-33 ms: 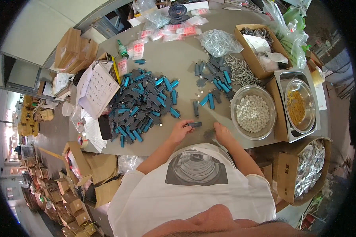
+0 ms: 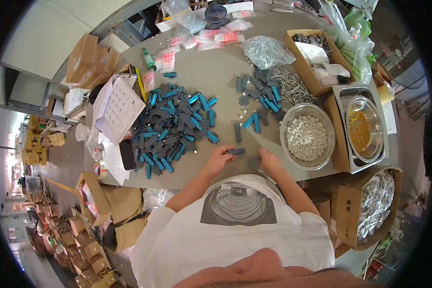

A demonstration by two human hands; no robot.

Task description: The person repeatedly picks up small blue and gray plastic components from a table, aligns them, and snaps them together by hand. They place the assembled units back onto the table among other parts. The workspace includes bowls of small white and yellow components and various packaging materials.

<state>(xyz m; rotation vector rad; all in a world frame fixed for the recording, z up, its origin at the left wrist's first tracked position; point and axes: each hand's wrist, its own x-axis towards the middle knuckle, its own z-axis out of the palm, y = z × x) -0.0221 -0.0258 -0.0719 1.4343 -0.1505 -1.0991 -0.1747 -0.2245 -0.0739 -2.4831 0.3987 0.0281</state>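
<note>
Near the table's front edge, my left hand (image 2: 218, 159) pinches a small dark grey rectangular plastic piece (image 2: 237, 151), which points to the right. Just right of it, my right hand (image 2: 270, 162) is closed, thumb side up. What it holds, if anything, is hidden; a blurred dark patch shows on the table beside it. One loose dark piece (image 2: 237, 132) lies on the table beyond my hands. A large heap of dark grey and blue plastic pieces (image 2: 177, 115) spreads to the left. Farther right lies a smaller group of the same pieces (image 2: 261, 89).
Right of my hands stands a steel bowl of white pieces (image 2: 284, 137), beside a steel tray (image 2: 341, 98) with a bowl of yellow bits (image 2: 360, 132). Screws (image 2: 293, 86) lie behind, near an open cardboard box (image 2: 300, 62). Papers (image 2: 117, 108) and a phone (image 2: 127, 154) sit left.
</note>
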